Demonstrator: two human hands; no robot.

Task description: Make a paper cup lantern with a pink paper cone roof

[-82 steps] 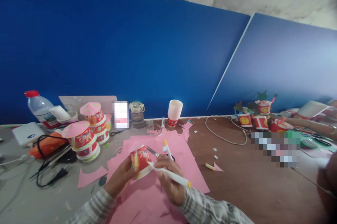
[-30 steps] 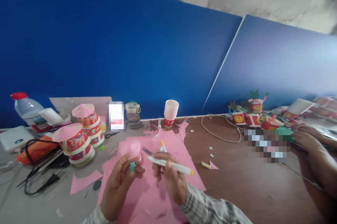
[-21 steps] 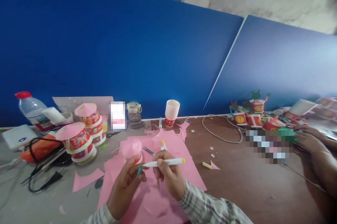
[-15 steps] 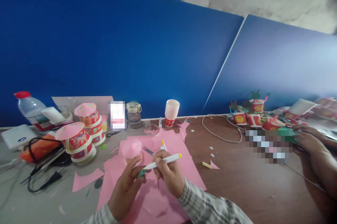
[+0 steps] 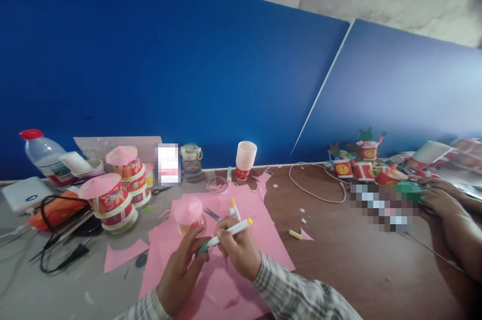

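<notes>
My right hand (image 5: pixel 238 252) grips a white marker (image 5: pixel 229 232) with a yellow end pointing up and right. My left hand (image 5: pixel 185 265) pinches the teal cap (image 5: pixel 202 248) at the marker's lower end, so both hands meet over the pink paper sheet (image 5: pixel 259 240). Just beyond my left fingers an upturned red paper cup with a pink paper top (image 5: pixel 188 214) stands on the sheet. A second yellow-tipped marker (image 5: pixel 235 208) and small scissors (image 5: pixel 213 215) lie behind my right hand.
Stacked pink-topped cups (image 5: pixel 113 199), a water bottle (image 5: pixel 45 156), black cables (image 5: pixel 60 240) and an orange packet crowd the left. A jar (image 5: pixel 191 162) and stacked cups (image 5: pixel 244 159) stand at the blue wall. Another person's hands (image 5: pixel 440 199) work at the right among decorated cups (image 5: pixel 361 164).
The cup left my left hand and now stands on the pink sheet. My left hand took the teal cap and brought it onto the marker's end; the marker tilted yellow end up.
</notes>
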